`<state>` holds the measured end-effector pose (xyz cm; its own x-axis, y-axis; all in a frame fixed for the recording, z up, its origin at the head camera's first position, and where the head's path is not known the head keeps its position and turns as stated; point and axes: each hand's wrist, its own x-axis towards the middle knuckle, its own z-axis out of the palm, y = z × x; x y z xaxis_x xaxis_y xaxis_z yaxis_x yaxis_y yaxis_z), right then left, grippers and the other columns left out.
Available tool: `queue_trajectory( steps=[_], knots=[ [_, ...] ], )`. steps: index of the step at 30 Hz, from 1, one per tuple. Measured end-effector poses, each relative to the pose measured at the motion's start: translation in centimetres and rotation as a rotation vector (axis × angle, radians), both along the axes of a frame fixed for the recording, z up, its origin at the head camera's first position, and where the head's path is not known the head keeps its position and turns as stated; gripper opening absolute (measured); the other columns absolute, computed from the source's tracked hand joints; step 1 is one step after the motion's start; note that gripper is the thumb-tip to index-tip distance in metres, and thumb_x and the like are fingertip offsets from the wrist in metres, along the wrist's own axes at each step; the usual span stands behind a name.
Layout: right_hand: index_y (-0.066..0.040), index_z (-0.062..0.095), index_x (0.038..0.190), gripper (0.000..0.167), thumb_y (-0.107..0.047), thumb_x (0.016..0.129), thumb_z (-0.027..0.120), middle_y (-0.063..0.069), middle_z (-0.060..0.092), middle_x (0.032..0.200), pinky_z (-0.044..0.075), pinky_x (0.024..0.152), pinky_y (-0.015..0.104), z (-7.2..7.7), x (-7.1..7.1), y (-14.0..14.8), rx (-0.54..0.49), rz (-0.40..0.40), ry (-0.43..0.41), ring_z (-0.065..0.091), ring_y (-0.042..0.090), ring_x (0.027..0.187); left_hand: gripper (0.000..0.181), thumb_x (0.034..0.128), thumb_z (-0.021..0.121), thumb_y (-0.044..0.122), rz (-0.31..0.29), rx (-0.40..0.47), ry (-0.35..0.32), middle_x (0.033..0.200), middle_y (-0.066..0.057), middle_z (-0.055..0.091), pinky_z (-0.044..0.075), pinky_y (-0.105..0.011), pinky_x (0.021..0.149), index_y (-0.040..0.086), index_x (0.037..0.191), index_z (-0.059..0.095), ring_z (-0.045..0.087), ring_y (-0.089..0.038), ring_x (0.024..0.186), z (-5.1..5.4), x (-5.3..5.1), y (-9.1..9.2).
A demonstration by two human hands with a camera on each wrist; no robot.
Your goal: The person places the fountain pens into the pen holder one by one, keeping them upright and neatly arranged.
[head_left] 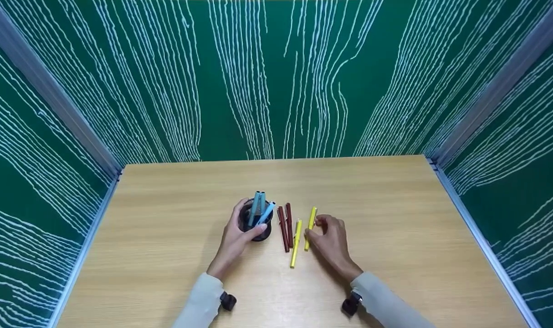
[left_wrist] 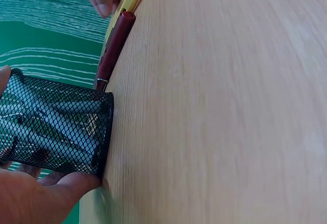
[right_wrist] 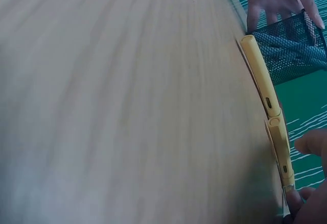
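My left hand (head_left: pixel 234 239) grips a black mesh pen cup (head_left: pixel 261 235), thumb and fingers around its side. Several blue pens (head_left: pixel 267 212) stand tilted inside; their barrels show through the mesh (left_wrist: pixel 56 119). My right hand (head_left: pixel 332 239) is over a yellow pen (head_left: pixel 312 218) on the table. In the right wrist view, its fingertips (right_wrist: pixel 295 199) touch that pen's far end, while the thumb (right_wrist: pixel 310 142) stands apart from the barrel. Left of it lies a second yellow pen (head_left: pixel 296 246), beside two dark red pens (head_left: pixel 283 230).
A light wooden table (head_left: pixel 167 218) lies under everything. Green walls (head_left: pixel 276 82) with wavy white lines rise behind it and at both sides, with metal posts (head_left: pixel 490 82) at the corners. Each wrist wears a small black camera (head_left: pixel 228 301).
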<state>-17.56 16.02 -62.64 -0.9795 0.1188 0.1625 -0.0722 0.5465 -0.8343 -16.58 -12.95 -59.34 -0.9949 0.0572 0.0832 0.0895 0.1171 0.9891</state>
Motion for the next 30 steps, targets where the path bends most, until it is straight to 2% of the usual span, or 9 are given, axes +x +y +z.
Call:
queue_trajectory(
  steps=[8, 14, 23, 30],
  knots=[
    [0.002, 0.073, 0.125, 0.050, -0.017, 0.082, 0.093, 0.015, 0.074, 0.114, 0.041, 0.106, 0.053, 0.0, -0.9, -0.2, 0.063, -0.026, -0.019, 0.055, 0.035, 0.117, 0.090, 0.0929, 0.090, 0.029, 0.007, -0.002, -0.023, 0.167, -0.008, 0.050, 0.025, -0.062, 0.128, 0.025, 0.168, 0.041, 0.044, -0.037, 0.153, 0.2, 0.1, 0.0],
    [0.004, 0.072, 0.124, 0.045, -0.011, 0.083, 0.086, 0.014, 0.073, 0.109, 0.037, 0.107, 0.053, -0.4, -1.2, 0.0, 0.082, -0.030, -0.009, 0.054, 0.036, 0.117, 0.090, 0.0931, 0.090, 0.029, -0.002, 0.012, -0.024, 0.168, -0.008, 0.049, 0.026, -0.062, 0.128, 0.027, 0.168, 0.040, 0.044, -0.037, 0.153, 0.1, 0.2, 0.0],
    [0.003, 0.078, 0.108, 0.023, -0.001, 0.085, 0.078, 0.012, 0.072, 0.094, 0.042, 0.094, 0.048, -0.9, -1.5, 0.9, 0.113, -0.059, 0.051, 0.055, 0.035, 0.108, 0.090, 0.0926, 0.090, 0.027, -0.008, 0.040, -0.020, 0.167, -0.007, 0.050, 0.030, -0.057, 0.127, 0.026, 0.168, 0.040, 0.047, -0.034, 0.150, 0.1, 0.1, 0.1],
    [0.002, 0.080, 0.108, 0.023, 0.001, 0.086, 0.077, 0.012, 0.072, 0.094, 0.040, 0.093, 0.045, -1.0, -0.5, 2.5, 0.106, -0.050, 0.041, 0.054, 0.034, 0.107, 0.091, 0.0928, 0.090, 0.027, -0.010, 0.032, -0.021, 0.167, -0.008, 0.049, 0.031, -0.057, 0.127, 0.026, 0.168, 0.040, 0.047, -0.035, 0.150, 0.2, 0.1, 0.0]
  ],
)
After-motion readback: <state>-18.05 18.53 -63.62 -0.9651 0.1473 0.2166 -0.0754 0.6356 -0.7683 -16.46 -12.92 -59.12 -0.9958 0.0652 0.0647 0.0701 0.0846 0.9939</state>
